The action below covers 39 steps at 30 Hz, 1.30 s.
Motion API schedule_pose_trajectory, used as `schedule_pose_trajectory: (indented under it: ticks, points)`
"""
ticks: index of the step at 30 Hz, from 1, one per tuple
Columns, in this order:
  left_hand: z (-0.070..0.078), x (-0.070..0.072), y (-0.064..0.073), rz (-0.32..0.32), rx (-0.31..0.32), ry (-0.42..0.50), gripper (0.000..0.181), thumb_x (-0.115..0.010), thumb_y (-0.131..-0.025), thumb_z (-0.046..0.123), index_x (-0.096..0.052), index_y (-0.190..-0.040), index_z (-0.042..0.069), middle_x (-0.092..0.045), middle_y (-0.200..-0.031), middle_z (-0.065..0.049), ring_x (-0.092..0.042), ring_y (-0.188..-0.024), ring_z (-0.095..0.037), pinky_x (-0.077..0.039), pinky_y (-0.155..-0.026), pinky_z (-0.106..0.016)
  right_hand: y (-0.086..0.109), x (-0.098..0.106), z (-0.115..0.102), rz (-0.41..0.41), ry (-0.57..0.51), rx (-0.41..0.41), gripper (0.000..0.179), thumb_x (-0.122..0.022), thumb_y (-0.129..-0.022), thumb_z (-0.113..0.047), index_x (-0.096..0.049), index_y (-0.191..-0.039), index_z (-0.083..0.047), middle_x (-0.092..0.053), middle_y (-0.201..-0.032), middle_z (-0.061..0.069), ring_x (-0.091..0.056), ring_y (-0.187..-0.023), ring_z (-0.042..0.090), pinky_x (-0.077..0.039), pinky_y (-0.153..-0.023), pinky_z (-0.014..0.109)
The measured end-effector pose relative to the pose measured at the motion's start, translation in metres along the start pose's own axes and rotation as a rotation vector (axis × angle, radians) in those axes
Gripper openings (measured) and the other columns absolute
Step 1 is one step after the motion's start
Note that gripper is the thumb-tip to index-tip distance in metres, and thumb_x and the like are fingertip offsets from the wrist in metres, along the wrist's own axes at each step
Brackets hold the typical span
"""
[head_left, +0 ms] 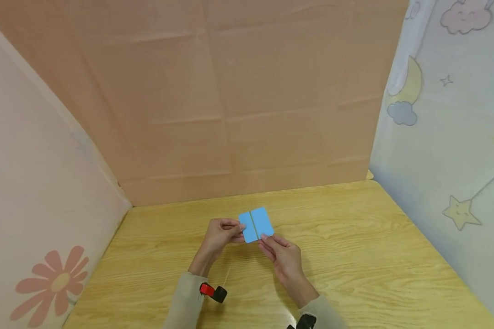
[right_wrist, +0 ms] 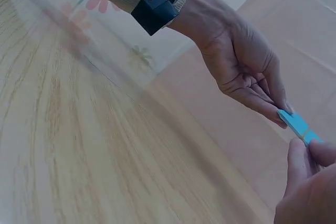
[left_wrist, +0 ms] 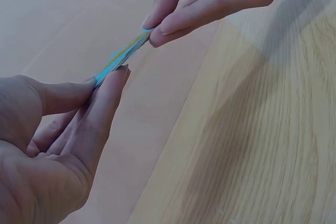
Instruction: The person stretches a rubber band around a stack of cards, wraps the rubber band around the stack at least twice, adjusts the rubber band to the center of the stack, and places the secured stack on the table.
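Observation:
A thin stack of light blue, round-cornered square cards [head_left: 263, 221] is held up over the table, with a yellowish-brown rubber band [head_left: 253, 224] running across it. My left hand [head_left: 219, 235] pinches its left edge, thumb on the upper face and fingers beneath. At the near right corner, my right hand [head_left: 287, 259] pinches it between thumb and fingers. In the left wrist view the stack [left_wrist: 116, 62] appears edge-on, tilted, with several thin layers visible. The right wrist view shows the stack [right_wrist: 297, 123] between both hands.
A wood-grain table [head_left: 354, 256] lies below the hands. A brown paper-like panel [head_left: 238, 114] stands along its back edge. Pale printed cloths hang at the left [head_left: 37, 183] and right [head_left: 448, 151]. A black wrist device [head_left: 220, 294] sits on the left sleeve.

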<state>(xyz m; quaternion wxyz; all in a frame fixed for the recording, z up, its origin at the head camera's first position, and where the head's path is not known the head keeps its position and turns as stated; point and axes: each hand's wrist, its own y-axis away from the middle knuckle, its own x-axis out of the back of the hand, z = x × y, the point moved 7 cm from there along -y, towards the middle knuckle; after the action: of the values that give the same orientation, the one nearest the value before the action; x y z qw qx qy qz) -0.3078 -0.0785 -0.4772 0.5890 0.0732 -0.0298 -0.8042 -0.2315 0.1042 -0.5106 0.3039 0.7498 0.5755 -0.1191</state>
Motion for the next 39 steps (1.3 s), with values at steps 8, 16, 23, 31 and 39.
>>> schedule_pose_trajectory:
  ticks: [8, 16, 23, 31, 39]
  points:
    - [0.000, -0.003, 0.000, 0.003, -0.007, 0.013, 0.019, -0.072, -0.097, 0.000, -0.071, -0.109, -0.015, -0.078, -0.080, -0.006, -0.078, -0.072, -0.017, -0.066, -0.077, -0.038, 0.005, -0.010, 0.008, -0.071, 0.019, -0.046, 0.031, -0.072, -0.098, -0.002, -0.066, -0.124, 0.014, -0.082, -0.100, 0.009, -0.081, -0.097, 0.019, -0.063, -0.089, 0.028]
    - [-0.001, -0.005, 0.000, -0.001, -0.005, -0.001, 0.018, -0.072, -0.097, 0.001, -0.071, -0.108, -0.013, -0.076, -0.082, -0.005, -0.077, -0.074, -0.017, -0.065, -0.084, -0.047, 0.010, -0.022, 0.018, -0.168, 0.036, -0.082, 0.034, -0.073, -0.099, -0.009, -0.066, -0.124, 0.013, -0.081, -0.107, 0.013, -0.080, -0.103, 0.022, -0.062, -0.094, 0.031]
    - [-0.005, -0.002, 0.002, -0.038, 0.013, -0.012, 0.016, -0.073, -0.097, 0.003, -0.072, -0.105, -0.012, -0.076, -0.078, -0.004, -0.078, -0.074, -0.020, -0.064, -0.087, -0.052, 0.013, -0.019, 0.020, -0.190, 0.053, -0.076, 0.031, -0.072, -0.100, -0.009, -0.067, -0.122, 0.013, -0.081, -0.107, 0.015, -0.080, -0.104, 0.024, -0.062, -0.093, 0.030]
    - [-0.009, 0.000, 0.005, -0.082, 0.018, 0.006, 0.017, -0.074, -0.098, 0.005, -0.071, -0.104, -0.011, -0.077, -0.078, -0.002, -0.078, -0.073, -0.016, -0.064, -0.086, -0.048, 0.014, -0.015, 0.022, -0.189, 0.054, -0.082, 0.036, -0.072, -0.100, -0.010, -0.066, -0.125, 0.014, -0.081, -0.104, 0.014, -0.080, -0.102, 0.023, -0.063, -0.092, 0.030]
    - [-0.004, 0.005, 0.007, -0.065, 0.003, -0.008, 0.017, -0.071, -0.099, 0.003, -0.070, -0.105, -0.013, -0.077, -0.079, -0.003, -0.078, -0.072, -0.016, -0.065, -0.082, -0.044, 0.007, -0.006, 0.009, -0.154, 0.065, -0.048, 0.036, -0.067, -0.102, -0.004, -0.060, -0.128, 0.020, -0.081, -0.101, 0.015, -0.080, -0.102, 0.026, -0.063, -0.090, 0.030]
